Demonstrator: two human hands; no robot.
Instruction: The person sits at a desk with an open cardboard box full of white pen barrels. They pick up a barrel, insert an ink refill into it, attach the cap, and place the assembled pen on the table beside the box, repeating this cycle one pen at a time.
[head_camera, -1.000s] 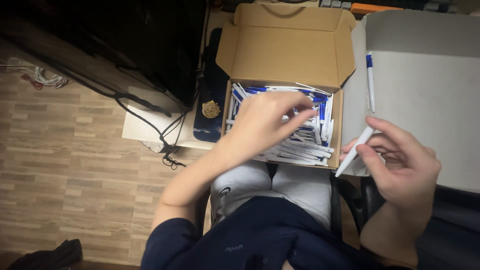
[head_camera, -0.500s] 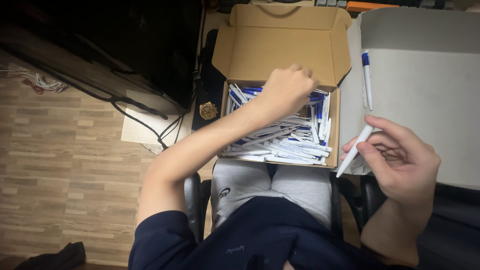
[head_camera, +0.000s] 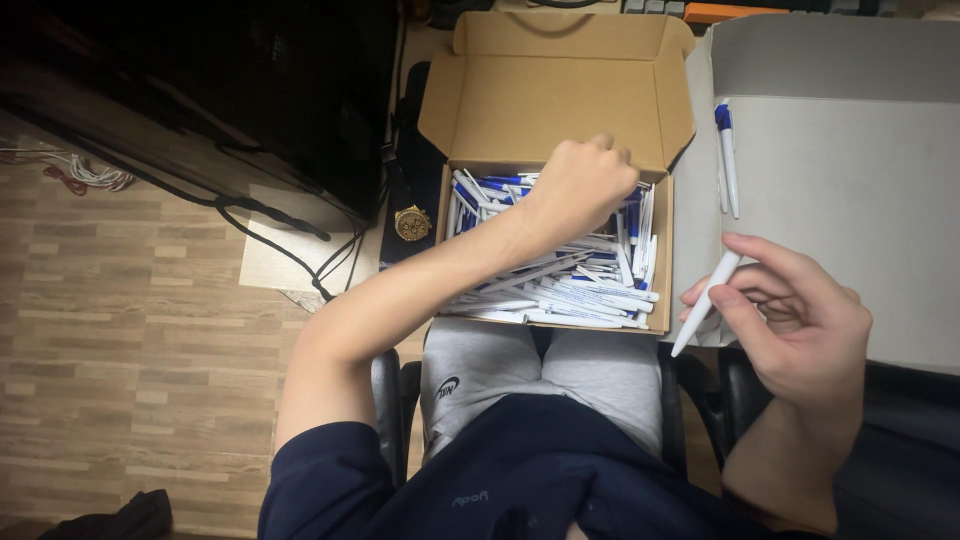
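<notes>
An open cardboard box (head_camera: 565, 85) rests on my knees, filled with several white and blue pens (head_camera: 585, 290). My left hand (head_camera: 580, 180) reaches into the far right part of the box, fingers curled down among the pens; what it grips is hidden. My right hand (head_camera: 800, 310) is beside the box on the right, holding a white pen barrel (head_camera: 705, 300) between thumb and fingers, tip pointing down-left. One assembled white pen with a blue cap (head_camera: 727, 155) lies on the grey surface (head_camera: 850, 170) to the right.
A dark desk or cabinet (head_camera: 220, 90) fills the upper left, with black cables (head_camera: 270, 225) trailing to the wooden floor (head_camera: 120, 340). A gold wristwatch (head_camera: 411, 222) lies left of the box. I sit on a black chair (head_camera: 385, 400).
My left hand has moved from the box's near-middle toward its far right corner and curled into the pens. My right hand keeps holding the white barrel in about the same place.
</notes>
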